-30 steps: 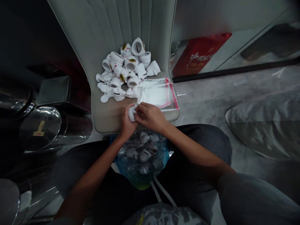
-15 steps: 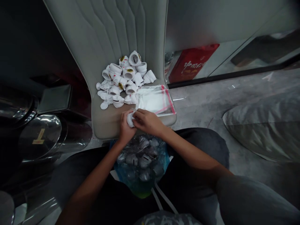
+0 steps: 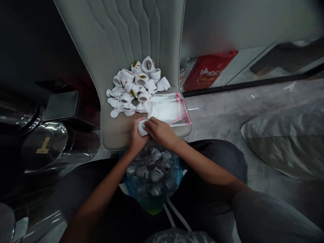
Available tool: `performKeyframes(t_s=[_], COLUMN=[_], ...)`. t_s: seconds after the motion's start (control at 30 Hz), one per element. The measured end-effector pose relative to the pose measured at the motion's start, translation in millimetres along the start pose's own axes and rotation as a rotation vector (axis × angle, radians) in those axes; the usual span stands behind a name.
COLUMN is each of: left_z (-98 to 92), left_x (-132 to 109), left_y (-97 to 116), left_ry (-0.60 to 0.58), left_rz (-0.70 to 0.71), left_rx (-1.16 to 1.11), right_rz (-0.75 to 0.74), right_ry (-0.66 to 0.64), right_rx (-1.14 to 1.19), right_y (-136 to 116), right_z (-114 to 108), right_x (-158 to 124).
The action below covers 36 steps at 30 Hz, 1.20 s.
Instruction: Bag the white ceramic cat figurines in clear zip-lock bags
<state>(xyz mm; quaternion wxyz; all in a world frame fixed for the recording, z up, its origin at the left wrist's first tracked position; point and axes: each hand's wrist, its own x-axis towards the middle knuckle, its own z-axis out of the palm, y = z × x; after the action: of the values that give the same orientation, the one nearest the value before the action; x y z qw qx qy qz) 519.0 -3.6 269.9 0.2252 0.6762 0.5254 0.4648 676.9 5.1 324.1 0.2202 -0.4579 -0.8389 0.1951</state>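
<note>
Looking down from far away through the head camera, I see a big gray padded chair (image 3: 121, 33) in front of the person's dark pants (image 3: 217, 158). A blue plastic bag (image 3: 177, 175) sits on the person's lap, full of gray lumps wrapped up in it. On the chair seat is a heap of white pottery pieces (image 3: 136, 87), some with gold marks, and a few flat white discs (image 3: 114, 114) lie at its edge. A clear plastic bag (image 3: 167, 109) with a pink strip lies just beside the heap.

The left hand (image 3: 136, 138) and right hand (image 3: 160, 132) are close together over the front of the seat. Both are curled shut on a small white piece (image 3: 142, 128), which sits between them. The left fingers hug one side, and the right fingers press on the other. I cannot tell if the piece touches the seat.
</note>
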Motion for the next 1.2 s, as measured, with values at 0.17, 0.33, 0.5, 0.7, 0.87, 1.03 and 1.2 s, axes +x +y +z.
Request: performKeyframes(t_s=[0.17, 0.33, 0.5, 0.7, 0.87, 1.03, 1.2], left_z=[0.3, -2.8, -7.2, -23.1, -40.3, -51.1, -60.7], left_x=[2.4, 7.6, 12.9, 23.4, 32.0, 32.0, 31.8], left_y=[-0.7, 0.8, 5.6, 13.1, 33.5, 42.4, 33.5], left_ry=[0.006, -0.017, -0.1, -0.292, -0.417, -0.466, -0.537], left_rz=[0.037, 0.078, 0.08, 0.086, 0.038, 0.007, 0.004], left_rx=[0.0, 0.025, 0.062, 0.19, 0.352, 0.358, 0.258], right_rz=[-0.051, -0.025, 0.019, -0.048, -0.11, -0.176, -0.328], right_ry=[0.012, -0.05, -0.195, -0.222, -0.077, -0.073, -0.059], right_rx=[-0.041, -0.135, -0.257, -0.215, -0.04, -0.072, -0.167], right_y=[-1.3, -4.4, -8.1, -6.3, 3.0, 6.1, 4.3], right_z=[7.3, 6.0, -10.9, -9.6, 12.9, 19.6, 22.4], right_x=[-2.5, -1.7, 0.5, -2.1, -1.8, -1.4, -0.5])
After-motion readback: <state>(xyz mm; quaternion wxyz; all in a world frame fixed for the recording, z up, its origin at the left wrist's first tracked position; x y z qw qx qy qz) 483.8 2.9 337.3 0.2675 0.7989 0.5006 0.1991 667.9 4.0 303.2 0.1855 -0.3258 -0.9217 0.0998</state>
